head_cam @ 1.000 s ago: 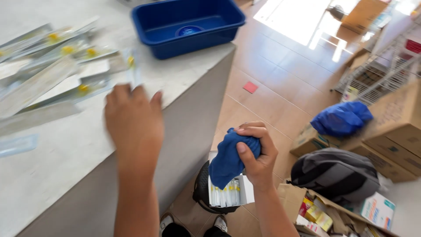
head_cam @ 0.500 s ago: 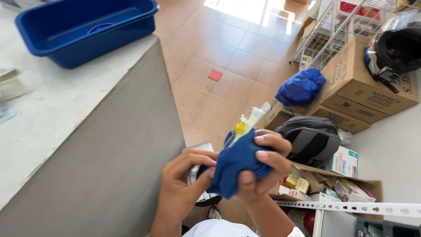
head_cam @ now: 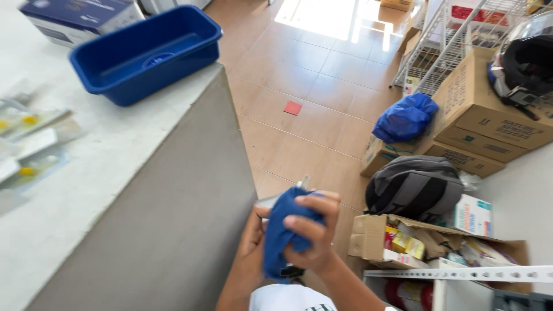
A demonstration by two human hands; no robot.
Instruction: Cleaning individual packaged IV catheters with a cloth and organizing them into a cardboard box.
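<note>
**2 hands on a blue cloth beside the counter**

Left of the counter (head_cam: 173,190) edge sits a blue tub (head_cam: 147,55). Just right of its grey side, the left hand (head_cam: 250,242) grips from behind (fingers mostly hidden), the right hand (head_cam: 311,230) curled tight over the blue cloth (head_cam: 282,230).

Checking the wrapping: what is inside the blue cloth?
A pale tip sticks out above the blue cloth, held by both hands; the rest is covered.

The cloth (head_cam: 282,236) in the hands was deep blue, matching the far tub (head_cam: 147,55) and bag (head_cam: 406,118); the backpack (head_cam: 415,187) was grey and black.
</note>
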